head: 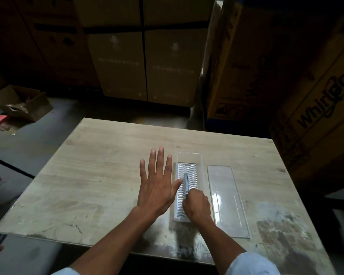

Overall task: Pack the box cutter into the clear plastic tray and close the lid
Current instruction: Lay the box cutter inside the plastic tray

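1. Box cutter [186,182] is in the lower middle of the frame, held by its near end in the right hand [197,204], whose fingers are closed around it. Its far end points up the frame, over the white ribbed insert of the clear plastic tray [189,157].
2. Left hand [157,183] is open and flat on the table [107,155], just left of the tray, fingers spread. Its thumb reaches the tray's left wall and seems to steady it.
3. Lid [226,199] lies flat on the table, just right of the tray and apart from it, so closing is not yet done.
4. I cannot tell if the cutter already rests on the ribs or hovers slightly above them.
5. To do this step well, I think the cutter should be laid along the long axis of the tray, parallel with its side walls, and low enough that the lid can sit flat.
6. Letting go should be gentle, because the light tray may slide; the left thumb can hold it in place.
7. A blade that sticks out could catch on the ribs; I cannot see if it is retracted.
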